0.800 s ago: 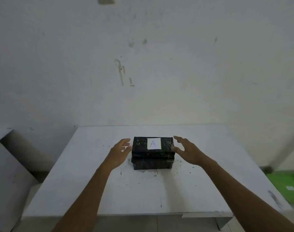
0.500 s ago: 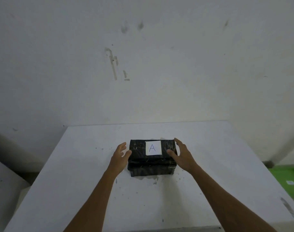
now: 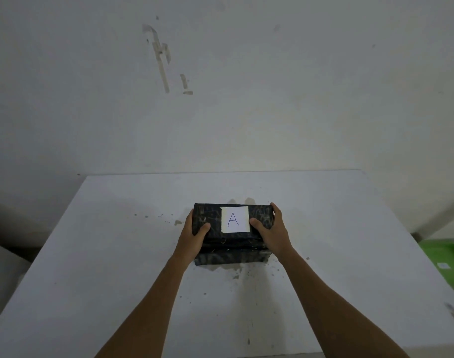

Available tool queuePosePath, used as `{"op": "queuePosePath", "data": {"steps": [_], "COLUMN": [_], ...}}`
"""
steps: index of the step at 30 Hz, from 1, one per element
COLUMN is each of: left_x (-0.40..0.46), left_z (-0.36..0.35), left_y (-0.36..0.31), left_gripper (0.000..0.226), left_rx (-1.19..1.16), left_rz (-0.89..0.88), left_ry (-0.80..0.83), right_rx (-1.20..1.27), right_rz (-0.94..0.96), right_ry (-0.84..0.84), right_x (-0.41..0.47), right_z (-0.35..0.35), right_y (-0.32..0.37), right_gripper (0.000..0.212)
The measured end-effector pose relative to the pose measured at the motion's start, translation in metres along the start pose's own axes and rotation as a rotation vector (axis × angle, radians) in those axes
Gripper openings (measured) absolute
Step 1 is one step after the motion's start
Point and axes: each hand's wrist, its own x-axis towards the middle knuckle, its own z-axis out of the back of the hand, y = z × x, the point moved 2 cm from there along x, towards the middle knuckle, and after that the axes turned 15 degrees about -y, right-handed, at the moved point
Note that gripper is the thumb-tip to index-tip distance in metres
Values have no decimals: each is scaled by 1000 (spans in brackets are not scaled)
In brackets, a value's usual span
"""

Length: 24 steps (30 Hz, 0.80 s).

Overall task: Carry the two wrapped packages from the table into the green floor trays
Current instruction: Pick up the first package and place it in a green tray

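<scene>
At frame centre, both hands, left hand [image 3: 192, 237] and right hand [image 3: 271, 235], are clamping black package [image 3: 213, 219] labelled A; green tray [image 3: 444, 259] is running off right edge.

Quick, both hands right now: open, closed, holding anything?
Left hand: closed on the left end of the top package.
Right hand: closed on its right end.

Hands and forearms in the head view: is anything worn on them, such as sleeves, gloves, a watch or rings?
Nothing worn is visible. The left hand and the right hand are bare, without gloves. Both forearms are uncovered to the bottom edge of the picture: no sleeve, watch or wristband shows. No ring is seen on the fingers in view.
</scene>
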Motion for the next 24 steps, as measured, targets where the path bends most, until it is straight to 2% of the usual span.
{"op": "queuePosePath", "data": {"steps": [3, 7, 11, 16, 20, 24], "left_x": [-5, -16, -38, -83, -129, -175], "left_z": [0, 1, 2, -4, -17, -35], "left_y": [-9, -28, -46, -60, -62, -61], "left_gripper": [70, 72, 78, 70, 63, 62], "left_rx": [-14, 3, 1, 30, 20, 8], "left_rz": [-10, -114, -163, -227, -252, -239], "left_ry": [-12, 6, 99, 195, 298, 389], "right_rx": [73, 143, 194, 248, 334, 380], "right_rz": [-39, -32, -2, 35, 8, -44], "right_ry": [6, -36, -72, -133, -194, -233], "right_x": [-3, -14, -34, -82, -131, -175], "right_z": [2, 22, 59, 116, 165, 215], "right_y": [3, 8, 19, 16, 3, -13], "right_gripper": [93, 91, 87, 71, 52, 48]}}
